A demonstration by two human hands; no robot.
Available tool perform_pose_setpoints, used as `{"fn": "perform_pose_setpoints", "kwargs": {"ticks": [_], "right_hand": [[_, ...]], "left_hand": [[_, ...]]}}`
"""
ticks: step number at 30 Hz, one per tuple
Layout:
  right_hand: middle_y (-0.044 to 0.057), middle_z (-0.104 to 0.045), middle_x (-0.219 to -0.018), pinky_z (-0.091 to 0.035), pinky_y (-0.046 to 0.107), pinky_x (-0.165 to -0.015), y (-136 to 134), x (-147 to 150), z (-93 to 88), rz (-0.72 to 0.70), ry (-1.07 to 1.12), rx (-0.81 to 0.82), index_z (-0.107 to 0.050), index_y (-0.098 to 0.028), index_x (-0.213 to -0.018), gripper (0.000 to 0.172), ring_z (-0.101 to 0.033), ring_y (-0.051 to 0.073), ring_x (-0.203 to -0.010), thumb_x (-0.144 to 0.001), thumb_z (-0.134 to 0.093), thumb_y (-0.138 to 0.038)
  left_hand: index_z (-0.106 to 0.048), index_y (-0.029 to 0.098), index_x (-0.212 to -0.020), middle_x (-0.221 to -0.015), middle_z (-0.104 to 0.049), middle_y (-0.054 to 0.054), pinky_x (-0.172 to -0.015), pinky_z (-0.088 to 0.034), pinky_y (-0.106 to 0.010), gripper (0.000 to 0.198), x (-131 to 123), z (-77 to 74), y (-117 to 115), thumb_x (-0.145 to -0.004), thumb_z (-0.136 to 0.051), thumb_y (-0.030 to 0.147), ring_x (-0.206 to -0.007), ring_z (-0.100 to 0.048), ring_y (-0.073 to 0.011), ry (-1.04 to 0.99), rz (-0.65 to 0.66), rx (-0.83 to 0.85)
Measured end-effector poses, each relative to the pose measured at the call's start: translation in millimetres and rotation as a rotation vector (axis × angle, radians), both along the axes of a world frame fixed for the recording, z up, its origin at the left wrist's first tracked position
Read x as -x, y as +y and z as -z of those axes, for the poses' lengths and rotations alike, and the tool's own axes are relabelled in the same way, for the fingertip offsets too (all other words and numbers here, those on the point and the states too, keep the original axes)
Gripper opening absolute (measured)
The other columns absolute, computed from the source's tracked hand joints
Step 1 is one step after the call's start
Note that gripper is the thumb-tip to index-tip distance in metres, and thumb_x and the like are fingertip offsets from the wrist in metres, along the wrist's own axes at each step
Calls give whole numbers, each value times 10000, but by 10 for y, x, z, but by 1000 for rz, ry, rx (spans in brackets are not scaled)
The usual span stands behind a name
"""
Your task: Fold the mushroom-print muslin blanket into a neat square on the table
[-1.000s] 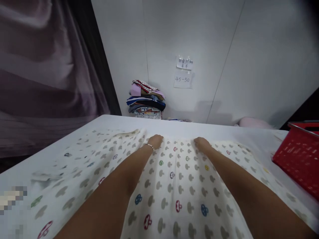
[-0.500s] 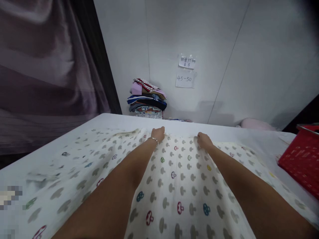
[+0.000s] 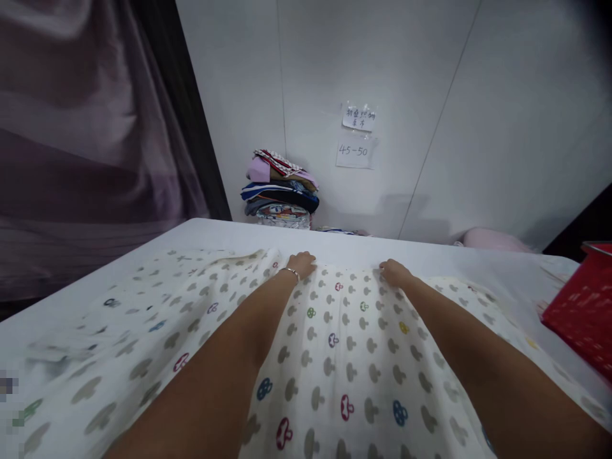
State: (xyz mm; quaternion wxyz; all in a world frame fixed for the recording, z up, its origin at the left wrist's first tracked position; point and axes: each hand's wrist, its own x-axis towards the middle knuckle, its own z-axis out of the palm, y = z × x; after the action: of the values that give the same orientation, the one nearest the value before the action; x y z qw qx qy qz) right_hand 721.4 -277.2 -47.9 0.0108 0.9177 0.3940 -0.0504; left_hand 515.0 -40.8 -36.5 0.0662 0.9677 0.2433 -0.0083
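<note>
A white cloth printed with grey and coloured mushrooms spreads over the white table. At its far edge my left hand, with a bracelet at the wrist, grips the cloth with fingers curled. My right hand pinches the same edge further to the right. Between the two hands the edge runs nearly straight, and the fabric comes down toward me between my forearms. To the left, the cloth lies in loose folds, and more of it shows beyond my right forearm.
A stack of folded fabrics stands against the wall behind the table. Two handwritten paper signs hang on that wall. A red basket sits at the right, with a pink bundle behind. A mauve curtain hangs left.
Both hands have shifted slightly down in the picture, still on the cloth's far edge. The cloth on the left has spread a little further left, and its printed area between my arms looks slightly lower.
</note>
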Motion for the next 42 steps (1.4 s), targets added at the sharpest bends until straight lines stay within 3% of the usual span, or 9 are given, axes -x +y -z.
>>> {"fn": "perform_pose_setpoints", "kwargs": {"ticks": [5, 9, 13, 19, 26, 31, 35, 42], "right_hand": [[117, -618, -1038, -431, 280, -698, 70, -66, -79, -61, -19, 55, -669, -181, -919, 192, -593, 222, -901, -786, -531, -164], [107, -633, -1022, -405, 296, -773, -7, -62, -128, -153, -39, 34, -632, -185, -940, 174, -575, 221, -953, -840, -491, -202], [80, -665, -958, -398, 271, -728, -192, -75, -195, -182, -29, -8, -570, -192, -1064, 250, -602, 191, -850, -920, -378, -263], [80, -668, -976, -393, 244, -695, -320, -37, -359, -207, -59, -73, -569, -187, -1031, 288, -605, 183, -870, -946, -314, -293], [80, -673, -1003, -399, 256, -711, -417, -69, -412, -272, -74, 11, -573, -198, -1082, 266, -616, 195, -877, -913, -404, -314], [91, -677, -971, -387, 287, -776, -806, -203, -435, -235, -120, 131, -595, -192, -1008, 202, -617, 209, -871, -845, -480, -223], [84, -682, -895, -369, 292, -803, -1213, -265, -479, -175, -165, 156, -590, -172, -953, 223, -616, 195, -835, -783, -464, -103], [99, -667, -939, -349, 298, -830, -1949, -205, -628, -90, -229, 63, -592, -152, -872, 197, -587, 210, -894, -718, -484, -95]], "left_hand": [[-620, 182, -1005, -1150, -574, -106, -944, -362, -403, 250, -87, -58, -1, -770, -537, 209, -1133, -487, -265, -8, 14, 3], [-598, 181, -979, -1076, -608, -88, -840, -425, -330, 267, -107, -128, 11, -724, -538, 130, -1004, -559, -225, -46, 16, 41], [-595, 210, -983, -1012, -650, -51, -787, -441, -289, 235, -12, -238, 44, -751, -558, 210, -932, -585, -208, -102, 72, 91], [-614, 221, -953, -1012, -658, -34, -764, -440, -261, 202, 151, -413, 48, -795, -541, 323, -930, -587, -196, -184, 111, 105], [-594, 207, -912, -948, -656, -63, -743, -417, -288, 171, 284, -593, 15, -790, -527, 307, -884, -583, -223, -164, 131, 30], [-549, 220, -935, -894, -646, -52, -693, -392, -277, 237, 524, -861, -46, -832, -427, 394, -813, -577, -216, -183, 203, -49], [-533, 242, -937, -825, -641, -34, -665, -370, -270, 292, 877, -1072, -124, -825, -395, 474, -766, -576, -221, -168, 210, -64], [-558, 268, -871, -833, -650, -13, -653, -372, -258, 335, 1581, -1190, -486, -768, -441, 564, -758, -560, -219, -209, 185, 85]]}}
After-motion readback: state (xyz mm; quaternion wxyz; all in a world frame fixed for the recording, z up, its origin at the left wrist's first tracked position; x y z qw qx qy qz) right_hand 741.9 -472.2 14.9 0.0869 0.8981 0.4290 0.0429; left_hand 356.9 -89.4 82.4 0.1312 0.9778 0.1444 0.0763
